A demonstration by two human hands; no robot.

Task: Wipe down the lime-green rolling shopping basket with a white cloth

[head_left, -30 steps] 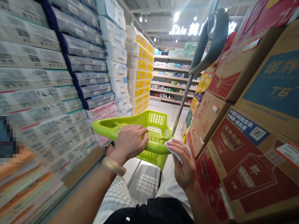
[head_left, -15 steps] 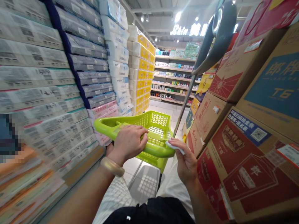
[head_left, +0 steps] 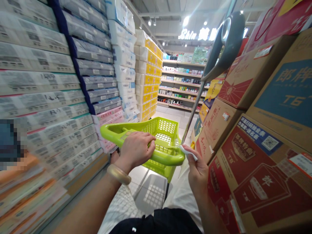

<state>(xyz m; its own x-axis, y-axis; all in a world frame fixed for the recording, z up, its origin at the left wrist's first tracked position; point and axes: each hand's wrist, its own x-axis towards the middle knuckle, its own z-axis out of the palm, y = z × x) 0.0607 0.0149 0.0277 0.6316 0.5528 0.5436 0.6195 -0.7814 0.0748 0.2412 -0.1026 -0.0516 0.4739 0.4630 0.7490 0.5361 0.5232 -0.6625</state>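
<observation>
A green plastic shopping cart (head_left: 168,159) with a lattice basket stands in front of me. My left hand (head_left: 136,148) is closed over the near bar of its handle, a gold-coloured bangle (head_left: 119,174) on the wrist. Just off the handle's right corner, my right hand (head_left: 198,172) pinches a folded white cloth or wipe (head_left: 188,152) between thumb and fingers. The cloth's edge lies close to the green corner; whether they touch I cannot tell. A slanted metal pole (head_left: 194,115) with a grey loop-shaped top (head_left: 232,48) rises behind that corner.
Stacked packs of paper goods (head_left: 36,57) line the left side, with yellow-and-white packs (head_left: 148,68) farther along. Cardboard cartons (head_left: 265,175) are piled close on the right. Shelves of small goods (head_left: 181,79) stand across the far end of the aisle. White floor tiles (head_left: 168,111) show ahead.
My right hand with the white cloth has shifted slightly right, off the handle's corner. My left hand keeps its grip on the bar. The view has moved only a little.
</observation>
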